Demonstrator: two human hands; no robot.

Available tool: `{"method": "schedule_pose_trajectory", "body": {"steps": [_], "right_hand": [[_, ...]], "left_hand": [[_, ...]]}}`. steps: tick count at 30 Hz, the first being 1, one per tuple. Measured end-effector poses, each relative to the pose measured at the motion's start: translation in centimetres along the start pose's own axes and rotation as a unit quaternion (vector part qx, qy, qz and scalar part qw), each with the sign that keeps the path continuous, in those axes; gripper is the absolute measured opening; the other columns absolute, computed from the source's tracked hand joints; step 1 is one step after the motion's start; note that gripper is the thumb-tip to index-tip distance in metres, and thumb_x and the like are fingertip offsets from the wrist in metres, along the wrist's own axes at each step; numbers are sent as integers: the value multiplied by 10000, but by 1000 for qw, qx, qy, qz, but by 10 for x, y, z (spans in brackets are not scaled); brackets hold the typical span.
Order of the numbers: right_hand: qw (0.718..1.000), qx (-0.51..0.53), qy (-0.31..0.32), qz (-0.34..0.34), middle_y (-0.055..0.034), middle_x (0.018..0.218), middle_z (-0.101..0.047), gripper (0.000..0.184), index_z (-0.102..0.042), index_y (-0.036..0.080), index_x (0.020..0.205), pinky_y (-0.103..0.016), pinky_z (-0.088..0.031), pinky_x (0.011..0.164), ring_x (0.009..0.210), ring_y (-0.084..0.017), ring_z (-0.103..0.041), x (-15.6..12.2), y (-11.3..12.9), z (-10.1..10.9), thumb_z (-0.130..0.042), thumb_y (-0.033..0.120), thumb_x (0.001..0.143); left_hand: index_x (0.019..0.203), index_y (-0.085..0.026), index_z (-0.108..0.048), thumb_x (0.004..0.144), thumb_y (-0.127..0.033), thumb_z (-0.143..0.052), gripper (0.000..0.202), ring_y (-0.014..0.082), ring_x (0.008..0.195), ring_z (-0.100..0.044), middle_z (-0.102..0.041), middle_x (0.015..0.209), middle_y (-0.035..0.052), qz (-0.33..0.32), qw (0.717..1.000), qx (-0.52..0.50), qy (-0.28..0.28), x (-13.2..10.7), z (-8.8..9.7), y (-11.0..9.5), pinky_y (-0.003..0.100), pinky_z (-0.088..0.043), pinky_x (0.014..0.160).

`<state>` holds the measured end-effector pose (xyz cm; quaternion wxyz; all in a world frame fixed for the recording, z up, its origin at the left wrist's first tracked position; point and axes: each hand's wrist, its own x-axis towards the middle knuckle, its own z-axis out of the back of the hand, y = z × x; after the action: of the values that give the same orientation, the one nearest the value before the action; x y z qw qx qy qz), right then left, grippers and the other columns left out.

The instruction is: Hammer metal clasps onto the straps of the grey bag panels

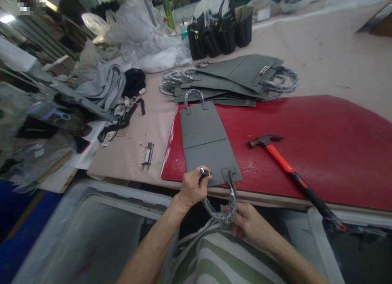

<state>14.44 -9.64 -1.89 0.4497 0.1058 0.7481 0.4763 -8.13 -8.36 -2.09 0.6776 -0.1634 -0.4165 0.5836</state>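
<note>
Nearest, the left hand (193, 188) pinches a small metal piece (203, 171) tightly between thumb and fingertips, just by the near edge of a grey leather panel (203, 141). The right hand (248, 220) curls closed around the bottom of a plastic-wrapped handle (219, 207), whose tab meets the panel's near end. The panel lies flat on a red board (321, 116), with a second wrapped handle (193, 97) at its far end: one panel, two handles. The metal piece looks small enough to slip from the pinch and drop off the board's edge, and a hard tug on the overhanging handle could drag the panel askew. To the right lies one claw hammer (283, 160), its orange-and-black handle jutting past the near edge, where a knock could tip it off. Left of the board, one small metal tool (148, 155) rests on beige paper (122, 165). Farther off lies a stack of grey panels (235, 80), too overlapped to count exactly, and beyond it stands a row of about four dark bags (219, 34).
</note>
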Motion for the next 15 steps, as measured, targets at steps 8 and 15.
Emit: {"method": "schedule_pose_trajectory", "body": {"steps": [8,15], "right_hand": [[803,-402,-389,204,-144,945,-685,395,-672,179,1028,-392,-489,705,788,-269,-633,-36,55,109,-549,503,836],[729,-578,-367,16,-178,924,-613,271,-592,138,972,-394,-433,684,812,-298,-602,-6,75,138,-435,351,912]], "left_hand": [[978,-203,-628,893,-204,-567,106,219,850,-705,-721,894,94,-22,1000,11,-9,3,-3,0,326,-553,814],[952,-186,-597,891,-196,-565,70,204,773,-673,-688,831,74,-62,997,18,-30,6,-7,2,309,-541,722]]}}
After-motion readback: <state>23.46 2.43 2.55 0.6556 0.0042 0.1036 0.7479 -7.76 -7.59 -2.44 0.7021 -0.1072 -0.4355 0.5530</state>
